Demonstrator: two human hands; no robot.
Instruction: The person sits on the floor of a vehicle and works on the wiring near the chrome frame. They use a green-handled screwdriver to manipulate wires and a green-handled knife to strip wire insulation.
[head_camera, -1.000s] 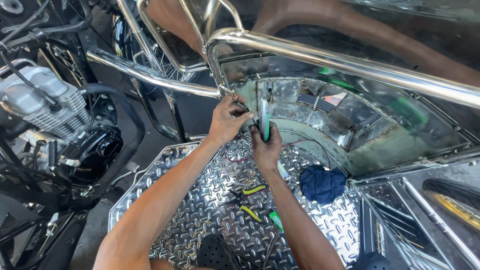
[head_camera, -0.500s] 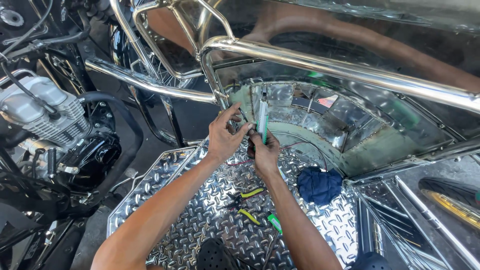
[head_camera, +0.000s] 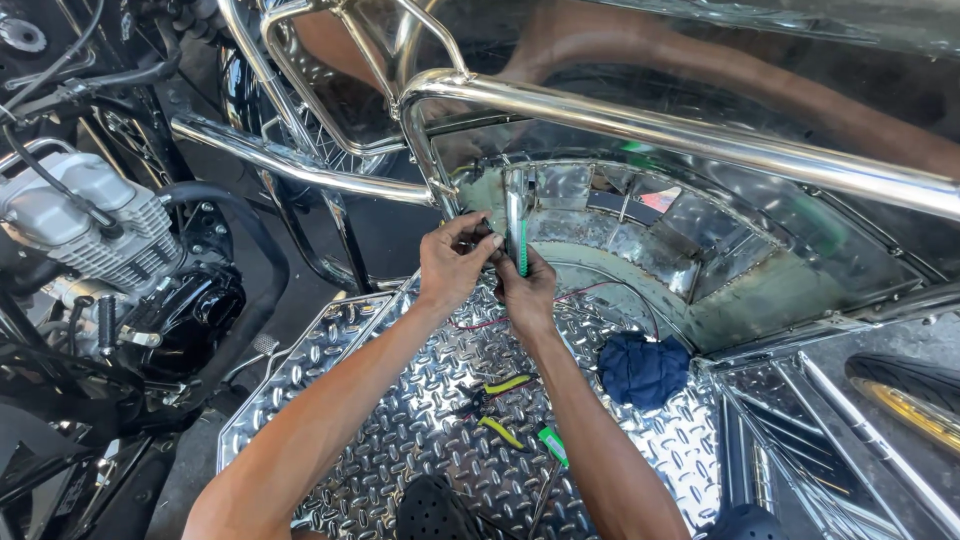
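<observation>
A slim green-handled tool (head_camera: 521, 240) is held upright against the curved metal panel (head_camera: 640, 240) at the far edge of the diamond-plate floor (head_camera: 400, 420), just under the chrome rail (head_camera: 640, 118); the right hand (head_camera: 527, 290) is clamped around its lower handle from below, while the left hand (head_camera: 452, 265) is pinched shut on something small just beside the shaft, too small to be told. The tool is judged light and stiff, its plastic grip less slippery than the bare metal top, so the handle is the better place to be taken; a thin red wire (head_camera: 600, 292), soft and easily snagged, is seen trailing near the hands; yellow-handled pliers (head_camera: 498, 408) and a blue rag (head_camera: 643, 368) lie on the floor nearer the wearer.
</observation>
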